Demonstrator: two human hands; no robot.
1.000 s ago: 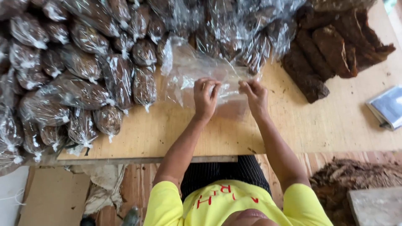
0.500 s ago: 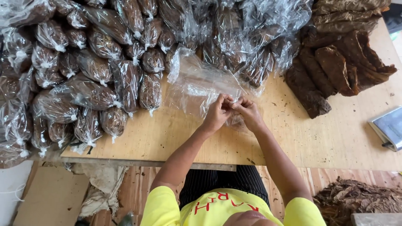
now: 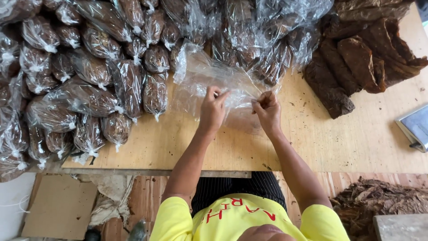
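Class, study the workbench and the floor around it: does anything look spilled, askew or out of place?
Mostly orderly. Both hands, left hand and right hand, pinch an empty clear plastic bag on the wooden table. One oddity: loose brown leaf scraps lie heaped on the floor at lower right, while the filled bags and leaf bundles sit on the table.

a small packing workshop: a bare plywood table heaped at the far left with tied clear plastic bags of brown dried leaves, loose dark leaf bundles far right.
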